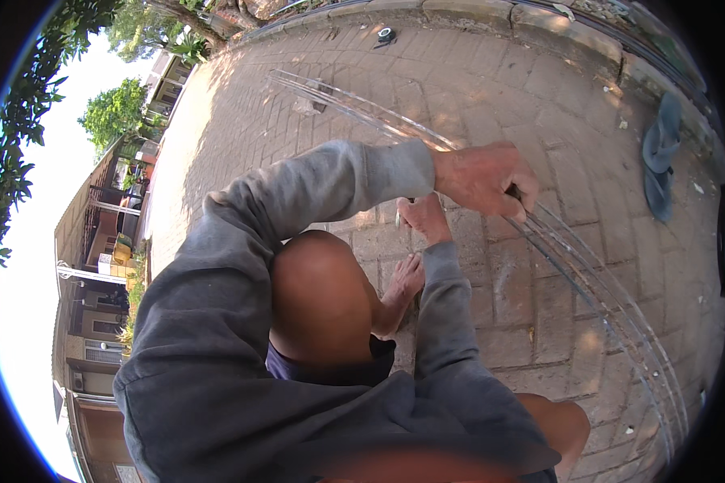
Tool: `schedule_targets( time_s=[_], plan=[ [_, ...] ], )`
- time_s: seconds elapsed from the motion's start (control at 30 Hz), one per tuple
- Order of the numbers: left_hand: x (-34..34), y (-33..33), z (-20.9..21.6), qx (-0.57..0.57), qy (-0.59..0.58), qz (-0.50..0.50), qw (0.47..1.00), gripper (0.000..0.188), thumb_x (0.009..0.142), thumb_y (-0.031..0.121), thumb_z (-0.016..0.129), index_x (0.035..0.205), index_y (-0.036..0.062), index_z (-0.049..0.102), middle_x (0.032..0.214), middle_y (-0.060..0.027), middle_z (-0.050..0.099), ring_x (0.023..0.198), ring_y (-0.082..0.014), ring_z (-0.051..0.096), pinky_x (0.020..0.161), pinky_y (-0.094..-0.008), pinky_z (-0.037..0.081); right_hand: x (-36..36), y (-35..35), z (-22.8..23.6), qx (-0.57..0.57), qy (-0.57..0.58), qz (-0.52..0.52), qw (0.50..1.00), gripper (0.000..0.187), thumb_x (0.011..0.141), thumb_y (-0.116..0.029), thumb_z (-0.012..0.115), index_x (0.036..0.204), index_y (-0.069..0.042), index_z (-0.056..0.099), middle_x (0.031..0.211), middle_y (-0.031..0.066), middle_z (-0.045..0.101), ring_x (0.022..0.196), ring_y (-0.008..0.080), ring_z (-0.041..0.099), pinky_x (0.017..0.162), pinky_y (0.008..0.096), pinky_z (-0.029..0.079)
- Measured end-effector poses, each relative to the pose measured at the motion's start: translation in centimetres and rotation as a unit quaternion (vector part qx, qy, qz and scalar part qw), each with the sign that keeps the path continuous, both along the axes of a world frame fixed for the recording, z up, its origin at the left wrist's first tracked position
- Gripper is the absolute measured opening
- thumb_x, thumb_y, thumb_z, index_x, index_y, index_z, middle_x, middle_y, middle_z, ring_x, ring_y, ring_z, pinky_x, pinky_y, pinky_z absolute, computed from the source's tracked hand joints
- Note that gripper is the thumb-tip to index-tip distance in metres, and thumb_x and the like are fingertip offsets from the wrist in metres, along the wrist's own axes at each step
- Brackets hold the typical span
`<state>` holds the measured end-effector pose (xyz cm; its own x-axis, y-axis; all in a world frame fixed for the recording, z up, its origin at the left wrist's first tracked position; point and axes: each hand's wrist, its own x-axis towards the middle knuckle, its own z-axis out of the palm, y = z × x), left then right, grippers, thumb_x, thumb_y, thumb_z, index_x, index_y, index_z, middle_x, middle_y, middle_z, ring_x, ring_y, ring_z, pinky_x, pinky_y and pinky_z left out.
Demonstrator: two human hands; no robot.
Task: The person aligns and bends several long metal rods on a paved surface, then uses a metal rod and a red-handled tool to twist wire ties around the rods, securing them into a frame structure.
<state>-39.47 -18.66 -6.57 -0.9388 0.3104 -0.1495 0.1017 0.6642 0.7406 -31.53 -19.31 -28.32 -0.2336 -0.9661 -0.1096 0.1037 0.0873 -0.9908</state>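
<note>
My left hand [491,179] reaches across to the right, its fingers closed around a bundle of long thin rods [592,278]. The rods look grey and rusty brown. They run from the far left, past my hand, and down to the lower right. My right hand [427,219] is below and left of it, with the fingers curled in. A small pale bit shows at its fingertips, too small to name, and my left sleeve partly covers this hand. Under the far stretch of the rods lies a grey block [312,102].
A pair of blue-grey flip-flops [661,157] lies at the right by the stone kerb [568,30]. A small round black-and-white thing, like a tape roll [386,35], is on the brick paving [491,88] at the back. My bare foot [407,282] stands below my right hand. Houses line the left.
</note>
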Motion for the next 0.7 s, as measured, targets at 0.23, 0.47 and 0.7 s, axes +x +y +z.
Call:
schedule_targets(
  time_s=[0.23, 0.47, 0.7],
  plan=[
    [7.6, -10.1, 14.0, -0.072, -0.016, 0.181, 0.981, 0.014, 0.086, 0.014, 0.085, 0.085, 0.0017, 0.077, 0.079, -0.0002, 0.067, 0.070, -0.0072, 0.058, 0.062, -0.0263, 0.044, -0.5, 2.2, -1.3, 0.006, 0.096, -0.012, 0.995, 0.014, 0.081, -0.008, 0.062, 0.079, 0.003, 0.070, 0.067, 0.0146, 0.069, 0.060, 0.0215, 0.068, 0.055, 0.0357, 0.052],
    [21.5, -30.3, 9.0, -0.167, -0.011, 0.276, 0.947, 0.018, 0.086, 0.015, 0.085, 0.077, 0.0030, 0.075, 0.067, 0.0033, 0.058, 0.063, -0.0050, 0.048, 0.057, -0.0261, 0.037, 1.5, -2.0, -2.4, 0.085, 0.092, 0.010, 0.992, 0.014, 0.077, -0.008, 0.063, 0.083, 0.002, 0.071, 0.073, 0.0214, 0.069, 0.068, 0.0234, 0.070, 0.063, 0.0378, 0.053],
    [31.1, -50.4, 2.2, -0.094, 0.087, 0.333, 0.934, 0.020, 0.088, 0.014, 0.083, 0.075, 0.0034, 0.072, 0.065, 0.0015, 0.061, 0.060, -0.0064, 0.050, 0.054, -0.0280, 0.039, -0.5, -3.8, 1.2, 0.094, 0.360, 0.068, 0.926, 0.012, 0.077, -0.007, 0.068, 0.087, -0.001, 0.066, 0.070, 0.0130, 0.063, 0.067, 0.0285, 0.062, 0.061, 0.0409, 0.050]
  ],
)
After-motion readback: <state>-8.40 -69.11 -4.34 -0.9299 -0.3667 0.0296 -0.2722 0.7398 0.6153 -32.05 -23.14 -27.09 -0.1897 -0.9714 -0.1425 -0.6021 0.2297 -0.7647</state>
